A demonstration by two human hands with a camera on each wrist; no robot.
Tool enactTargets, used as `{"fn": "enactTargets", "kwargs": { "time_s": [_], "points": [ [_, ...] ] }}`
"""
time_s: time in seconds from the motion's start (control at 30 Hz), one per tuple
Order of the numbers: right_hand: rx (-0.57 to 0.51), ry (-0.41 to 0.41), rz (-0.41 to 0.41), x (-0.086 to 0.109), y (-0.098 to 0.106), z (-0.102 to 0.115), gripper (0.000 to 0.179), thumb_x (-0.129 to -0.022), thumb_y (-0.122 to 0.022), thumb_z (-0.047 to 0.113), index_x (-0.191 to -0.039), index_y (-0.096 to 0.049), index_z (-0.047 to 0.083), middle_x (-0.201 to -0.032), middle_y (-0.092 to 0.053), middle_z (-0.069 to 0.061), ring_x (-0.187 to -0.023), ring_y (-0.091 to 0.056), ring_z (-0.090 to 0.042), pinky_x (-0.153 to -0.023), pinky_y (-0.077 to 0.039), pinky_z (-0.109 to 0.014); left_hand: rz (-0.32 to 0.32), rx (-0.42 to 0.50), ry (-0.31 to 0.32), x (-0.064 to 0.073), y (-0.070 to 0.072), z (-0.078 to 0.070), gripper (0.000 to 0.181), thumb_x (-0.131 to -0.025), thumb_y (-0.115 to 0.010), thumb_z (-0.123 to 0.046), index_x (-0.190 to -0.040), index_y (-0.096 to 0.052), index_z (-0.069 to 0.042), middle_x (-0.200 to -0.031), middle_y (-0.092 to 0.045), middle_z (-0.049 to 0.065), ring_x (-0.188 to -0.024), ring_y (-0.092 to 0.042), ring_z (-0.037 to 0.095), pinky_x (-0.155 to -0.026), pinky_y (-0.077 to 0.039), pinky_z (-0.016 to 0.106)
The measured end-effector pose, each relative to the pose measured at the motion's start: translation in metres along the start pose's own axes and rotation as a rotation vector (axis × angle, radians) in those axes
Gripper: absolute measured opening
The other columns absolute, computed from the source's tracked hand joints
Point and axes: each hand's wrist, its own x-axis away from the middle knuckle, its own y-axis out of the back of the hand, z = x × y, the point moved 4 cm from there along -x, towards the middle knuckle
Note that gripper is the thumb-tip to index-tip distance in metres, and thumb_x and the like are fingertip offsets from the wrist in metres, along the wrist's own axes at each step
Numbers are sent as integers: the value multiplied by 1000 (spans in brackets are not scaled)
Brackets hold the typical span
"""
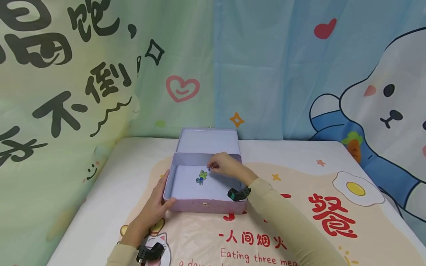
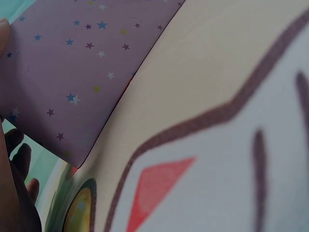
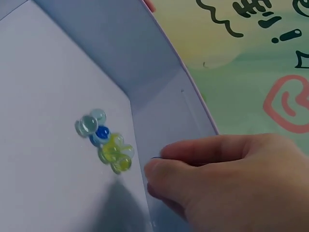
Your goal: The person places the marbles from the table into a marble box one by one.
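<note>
On my feed the box (image 1: 181,190) sits on the bench (image 1: 141,150), its lid (image 1: 208,141) back at the far side. My left hand (image 1: 155,199) is spread at the near left corner — thumb on the front, fingers along the left wall. My right hand (image 1: 226,164) reaches into the box, fingertips pinching a small blue piece (image 1: 209,169), mostly hidden. Clear, blue and yellow-green marbles (image 3: 111,150) lie bunched on the box floor — near those fingertips, apart from them.
</note>
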Motion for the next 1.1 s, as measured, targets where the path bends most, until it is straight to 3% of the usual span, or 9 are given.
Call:
{"fn": "enactTargets", "kwargs": {
  "time_s": [0.17,0.53,0.77,1.1],
  "points": [
    [14,18,13,-2,-4,3,9,-84,-71,9,-92,-73,7,-90,-69,-3,-81,-64,-11,-74,-53,-23,-9,-8,-30,0,0,0,89,-84,-62,-23,-154,-9,-13,-159,-16,11,-143,-15,43,-107,-15,69],
    [32,-12,9,-3,-6,2,6,-84,-71,10,-90,-73,10,-88,-70,-1,-80,-64,-10,-74,-53,-23,8,-18,-32,-1,2,1,90,-85,-62,-29,-154,-6,-21,-159,-15,12,-143,-14,45,-108,-12,69],
    [29,-32,14,-4,-6,2,5,-83,-72,10,-88,-73,10,-87,-71,-1,-79,-64,-9,-73,-53,-23,-8,-20,-62,-1,3,2,90,-85,-63,-30,-154,-8,-14,-158,-17,14,-142,-16,46,-108,-15,69],
    [52,-40,42,-3,-9,2,4,-83,-72,10,-87,-73,11,-85,-69,1,-77,-60,-7,-73,-52,-23,1,-4,-31,1,3,0,90,-84,-62,-29,-154,-8,-15,-159,-16,12,-144,-15,43,-108,-14,68]
  ]
}}
